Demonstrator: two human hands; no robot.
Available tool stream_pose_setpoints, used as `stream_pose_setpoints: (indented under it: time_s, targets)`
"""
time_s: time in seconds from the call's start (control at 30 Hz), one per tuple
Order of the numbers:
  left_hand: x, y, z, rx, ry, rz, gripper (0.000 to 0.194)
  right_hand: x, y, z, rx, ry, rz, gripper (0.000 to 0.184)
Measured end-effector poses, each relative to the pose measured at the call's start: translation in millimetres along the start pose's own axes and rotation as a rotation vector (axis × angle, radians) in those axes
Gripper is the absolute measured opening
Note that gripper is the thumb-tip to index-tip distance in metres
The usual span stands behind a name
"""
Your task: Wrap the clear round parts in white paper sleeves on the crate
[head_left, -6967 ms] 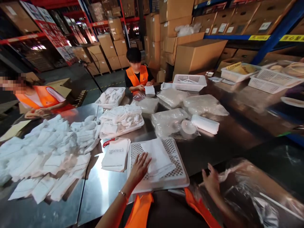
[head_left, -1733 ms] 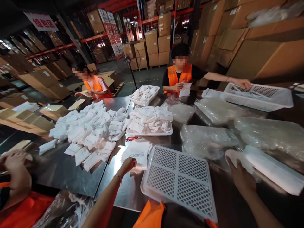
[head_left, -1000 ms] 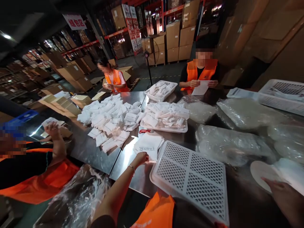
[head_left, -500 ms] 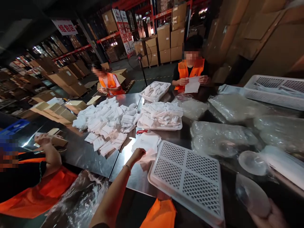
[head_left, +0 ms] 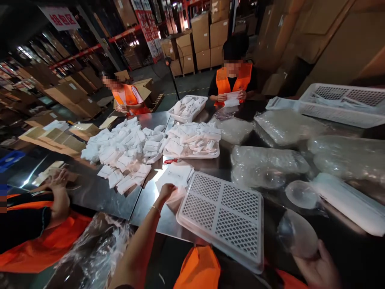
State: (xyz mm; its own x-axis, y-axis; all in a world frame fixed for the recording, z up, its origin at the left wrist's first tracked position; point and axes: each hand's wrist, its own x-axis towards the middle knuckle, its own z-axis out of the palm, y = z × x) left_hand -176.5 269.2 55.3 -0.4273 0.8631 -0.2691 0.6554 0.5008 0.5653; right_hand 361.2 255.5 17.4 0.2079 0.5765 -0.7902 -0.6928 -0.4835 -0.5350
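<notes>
My left hand (head_left: 166, 191) reaches over the steel table (head_left: 141, 204) and pinches the top white bag of a small stack of white printed bags (head_left: 176, 176). The stack lies just left of an upturned white perforated tray (head_left: 222, 214) in front of me. At the lower right, my right hand (head_left: 319, 269) holds a clear round plastic lid (head_left: 297, 239) by its lower edge, above the dark table edge. Another clear lid (head_left: 300, 194) lies beside a long white sleeve of lids (head_left: 349, 202).
A heap of white bags (head_left: 120, 148) and a tray of filled bags (head_left: 192, 142) lie further back, with clear plastic packs (head_left: 267, 160) to the right. Two people in orange vests sit across the table; another person's hand (head_left: 57, 180) is at my left. A red-handled tool (head_left: 170, 161) lies by the stack.
My left hand has closed on the top bag and lifted its edge. My right hand has taken a clear lid from beside the sleeve and brought it toward me.
</notes>
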Motion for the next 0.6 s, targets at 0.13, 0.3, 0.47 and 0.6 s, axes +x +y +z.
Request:
stream_pose_setpoints:
  time_s: [0.13, 0.3, 0.47, 0.6]
  targets:
    - [-4, 16, -6.3, -0.015, 0.284, -0.058, 0.031, -20, 3, 25, -0.032, -0.014, -0.007, 0.020]
    - [-34, 69, 37.2, -0.009, 0.209, 0.170, 0.030, -46, 16, 69, -0.062, -0.172, -0.015, 0.052]
    - [-80, 109, 111.3, 0.164, -0.093, 0.725, 0.022, -73, 31, 102, -0.090, -0.253, 0.079, 0.071]
    - [-91, 104, 119.2, 0.173, -0.077, 0.829, 0.036, -81, 47, 122, -0.071, -0.344, -0.006, 0.070]
